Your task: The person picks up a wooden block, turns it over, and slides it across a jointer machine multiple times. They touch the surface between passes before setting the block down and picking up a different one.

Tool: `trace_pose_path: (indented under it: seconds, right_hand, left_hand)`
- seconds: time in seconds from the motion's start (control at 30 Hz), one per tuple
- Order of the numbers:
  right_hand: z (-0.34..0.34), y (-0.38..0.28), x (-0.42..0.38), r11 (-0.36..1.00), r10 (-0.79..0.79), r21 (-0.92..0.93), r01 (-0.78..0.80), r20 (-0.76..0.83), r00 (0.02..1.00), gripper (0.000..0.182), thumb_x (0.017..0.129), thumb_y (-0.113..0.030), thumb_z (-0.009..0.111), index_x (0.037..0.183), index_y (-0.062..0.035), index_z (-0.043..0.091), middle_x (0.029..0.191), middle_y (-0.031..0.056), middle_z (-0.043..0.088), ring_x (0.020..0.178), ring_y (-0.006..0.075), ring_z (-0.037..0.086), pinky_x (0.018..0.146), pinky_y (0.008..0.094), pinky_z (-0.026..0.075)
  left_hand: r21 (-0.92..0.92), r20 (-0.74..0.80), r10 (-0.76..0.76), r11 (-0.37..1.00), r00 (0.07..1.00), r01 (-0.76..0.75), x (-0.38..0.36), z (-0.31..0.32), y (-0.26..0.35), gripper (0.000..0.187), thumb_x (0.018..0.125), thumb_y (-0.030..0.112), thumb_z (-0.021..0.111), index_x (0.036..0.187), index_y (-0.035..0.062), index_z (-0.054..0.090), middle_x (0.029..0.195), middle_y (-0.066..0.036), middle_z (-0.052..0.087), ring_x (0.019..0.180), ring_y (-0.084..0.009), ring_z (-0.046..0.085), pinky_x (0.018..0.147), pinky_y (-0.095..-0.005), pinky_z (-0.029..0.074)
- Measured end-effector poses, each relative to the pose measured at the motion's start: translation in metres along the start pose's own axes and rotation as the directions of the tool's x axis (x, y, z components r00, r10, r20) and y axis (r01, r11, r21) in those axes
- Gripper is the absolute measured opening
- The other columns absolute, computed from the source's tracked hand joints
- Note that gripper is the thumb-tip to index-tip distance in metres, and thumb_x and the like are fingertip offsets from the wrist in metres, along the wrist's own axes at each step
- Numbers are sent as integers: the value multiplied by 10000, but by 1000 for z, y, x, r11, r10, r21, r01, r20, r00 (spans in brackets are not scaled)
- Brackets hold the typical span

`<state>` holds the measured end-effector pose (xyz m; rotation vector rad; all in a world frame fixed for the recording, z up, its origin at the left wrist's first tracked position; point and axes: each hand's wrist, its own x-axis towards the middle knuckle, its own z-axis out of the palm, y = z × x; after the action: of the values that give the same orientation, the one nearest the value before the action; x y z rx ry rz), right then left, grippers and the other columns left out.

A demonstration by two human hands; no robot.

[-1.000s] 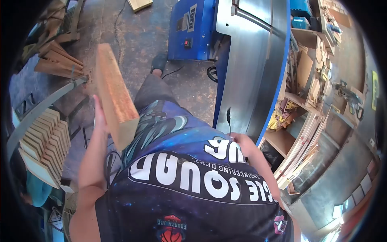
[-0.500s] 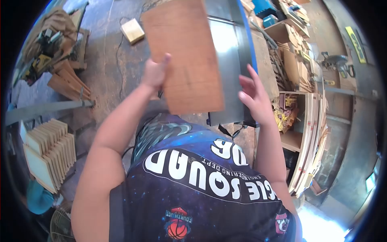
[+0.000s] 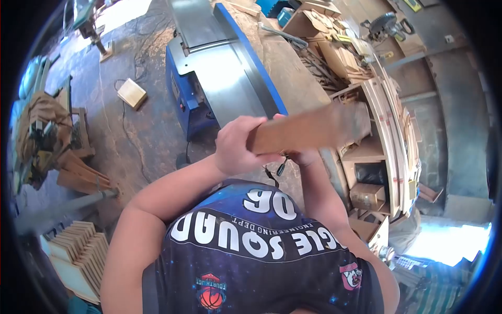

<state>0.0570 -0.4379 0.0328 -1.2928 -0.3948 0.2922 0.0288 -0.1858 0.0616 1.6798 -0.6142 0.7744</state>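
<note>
A brown wooden board (image 3: 308, 130) is held up in front of my body, tilted so that it shows foreshortened, its far right end blurred. My left hand (image 3: 238, 145) is closed around its left end, thumb on top. Under the board, my right hand (image 3: 306, 156) supports it from below, with most of its fingers hidden. Just beyond my hands stands a jointer (image 3: 225, 70) with a shiny metal bed and a long blue fence (image 3: 251, 57) along its right side.
A pale wood block (image 3: 132, 94) lies on the dusty floor, left of the jointer. To the right is a wooden shelf (image 3: 368, 152) with sheets leaning beside it. A miter saw (image 3: 384, 26) stands at the upper right. Stacked wooden frames (image 3: 78, 256) sit at lower left.
The board has swung from upright over the jointer to a tilted position at the right, closer to my body. My right hand, open before, has come under it. The view has turned, uncovering the jointer.
</note>
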Motion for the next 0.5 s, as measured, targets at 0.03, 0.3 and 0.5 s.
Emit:
trace_pose_path:
  seconds: [0.03, 0.3, 0.5]
  right_hand:
    - [7, -15, -8, 1000, 7, -19, -8, -54, 999, 573, 1001, -371, 684, 1463, -76, 519, 1517, 134, 524, 1421, 278, 486, 1181, 441, 418]
    - [18, -26, -43, 958, -183, -265, 109, -277, 943, 290, 990, -158, 666, 1264, -106, 586, 1478, 122, 494, 1440, 287, 456, 1183, 436, 429]
    - [7, -9, -56, 972, -217, -160, 173, -328, 919, 260, 974, -105, 675, 1227, -95, 617, 1460, 124, 533, 1480, 294, 430, 1192, 441, 411]
  left_hand:
    - [-76, 9, 46, 996, 999, -46, -8, 1, -12, 777, 632, 303, 1003, 1248, 66, 592, 1118, -144, 712, 972, -331, 733, 807, -419, 595]
    - [-241, 105, 382, 905, 918, -349, -8, -4, -51, 687, 761, 171, 918, 1281, 89, 476, 1205, -173, 709, 1069, -377, 729, 940, -498, 585]
    - [-285, 142, 338, 914, 930, -289, -7, 1, -46, 639, 807, 166, 892, 1272, 101, 459, 1213, -180, 726, 1107, -398, 732, 998, -524, 568]
